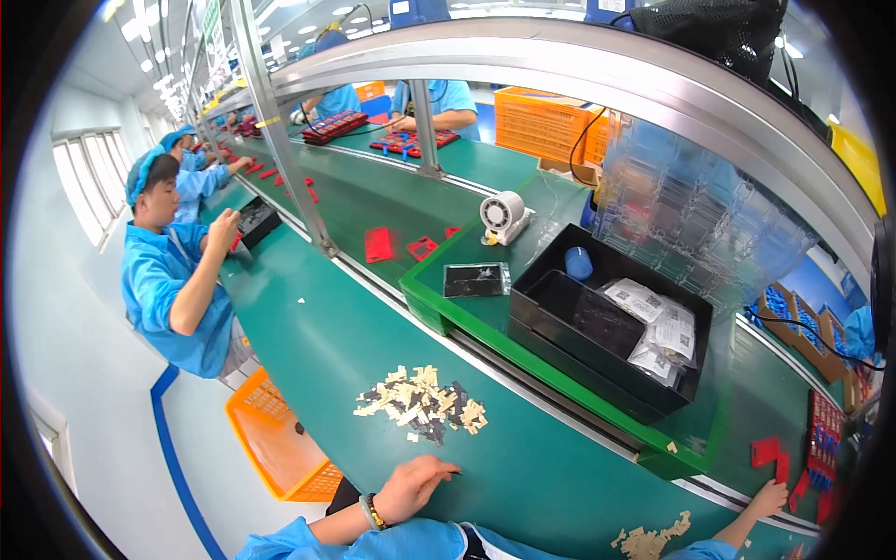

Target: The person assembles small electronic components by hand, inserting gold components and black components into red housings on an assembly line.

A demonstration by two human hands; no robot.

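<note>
While my left hand [411,488] pinches a dark bit [456,473] near the pile [408,399], my right hand [770,499] is at red parts [782,469], can't tell if its fingers pinch.

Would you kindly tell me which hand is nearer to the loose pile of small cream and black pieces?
Left. The left hand is just on the near side of the pile; the right hand is far to its right, by flat red pieces.
</note>
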